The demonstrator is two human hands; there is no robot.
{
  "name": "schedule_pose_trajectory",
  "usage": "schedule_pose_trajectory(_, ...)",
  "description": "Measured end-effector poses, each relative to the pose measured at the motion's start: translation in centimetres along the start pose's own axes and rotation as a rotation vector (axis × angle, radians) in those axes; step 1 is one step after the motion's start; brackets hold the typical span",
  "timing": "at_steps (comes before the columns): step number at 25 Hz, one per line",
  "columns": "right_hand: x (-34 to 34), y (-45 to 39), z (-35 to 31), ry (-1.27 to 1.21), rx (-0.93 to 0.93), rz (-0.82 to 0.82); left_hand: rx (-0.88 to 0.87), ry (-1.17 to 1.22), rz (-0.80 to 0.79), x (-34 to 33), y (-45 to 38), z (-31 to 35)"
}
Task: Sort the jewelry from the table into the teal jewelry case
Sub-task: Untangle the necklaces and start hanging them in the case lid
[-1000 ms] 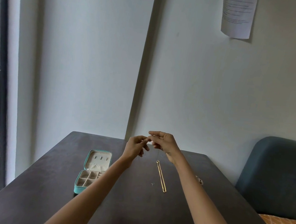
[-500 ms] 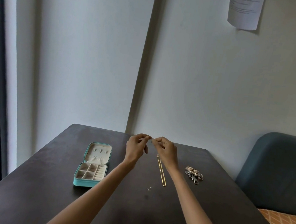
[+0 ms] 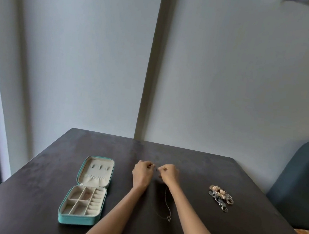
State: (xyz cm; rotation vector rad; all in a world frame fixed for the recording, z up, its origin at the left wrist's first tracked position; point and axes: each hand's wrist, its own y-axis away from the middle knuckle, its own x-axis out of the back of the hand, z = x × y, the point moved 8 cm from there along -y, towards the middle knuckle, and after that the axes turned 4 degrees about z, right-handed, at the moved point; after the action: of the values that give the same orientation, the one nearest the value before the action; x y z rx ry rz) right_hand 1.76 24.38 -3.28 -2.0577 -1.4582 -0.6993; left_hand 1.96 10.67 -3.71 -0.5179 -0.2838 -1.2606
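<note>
Both hands are raised just above the dark counter (image 3: 201, 169), near its middle. The left hand (image 3: 142, 174) and right hand (image 3: 169, 175) sit close together, fingers curled and pinched on the two ends of a thin necklace (image 3: 166, 200) — the chain itself is barely visible, but it loops down between the forearms to a small pendant (image 3: 168, 218) that rests on or just above the counter; which cannot be told.

The teal jewelry case (image 3: 86, 191) lies open to the left of the hands, lid flat toward the far side, its divided tray nearest the person. One compartment appears to hold something small; the detail is too fine to confirm. A cluster of other jewelry (image 3: 219, 197) lies on the counter well to the right, untouched.

Judgement: the step in hand is handling the necklace, probably at its clasp, before stowing it. The task looks to be at an early stage. The next move calls for carrying the chain leftward to the case without letting it tangle, then lowering it into a compartment — a slack, fine chain will snag easily.
</note>
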Motion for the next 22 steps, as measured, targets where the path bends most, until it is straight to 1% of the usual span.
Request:
schedule_pose_trajectory(3, -0.9, -2.1, 0.8, 0.192, -0.005, 0.041, -0.066, -0.249, -0.035, -1.8, -2.5, -0.9)
schedule_pose_trajectory(5, -0.7, -3.2, 0.8, 0.315, 0.017, 0.092, -0.115, -0.326, -0.039, -2.5, -3.5, -1.0)
schedule_pose_trajectory(8, -0.4, -4.3, 0.2, 0.398, 0.096, 0.122, -0.168, -0.395, -0.043, -3.2, -4.1, -1.2)
schedule_pose_trajectory(10, 0.1, -3.9, 0.3, 0.398, 0.131, 0.124, -0.177, -0.389, -0.036, -3.2, -3.9, -1.2)
schedule_pose_trajectory(13, 1.8, -1.2, 0.5, 0.262, 0.199, 0.18, -0.202, -0.277, -0.045, -2.5, -3.5, -0.5)
schedule_pose_trajectory(15, 3.0, 1.9, 0.2, 0.228, 0.298, 0.224, -0.231, -0.287, -0.092, -2.5, -3.0, -0.1)
schedule_pose_trajectory(17, 3.9, 5.2, -0.1, 0.247, 0.444, 0.262, -0.267, -0.371, -0.131, -2.8, -2.4, 0.2)
schedule_pose_trajectory(20, 4.2, 9.0, 0.1, 0.36, 0.635, 0.285, -0.29, -0.432, -0.148, -3.0, -1.7, 0.1)
schedule_pose_trajectory(22, 4.4, 10.2, 0.4, 0.408, 0.67, 0.303, -0.285, -0.437, -0.179, -3.3, -2.0, -0.2)
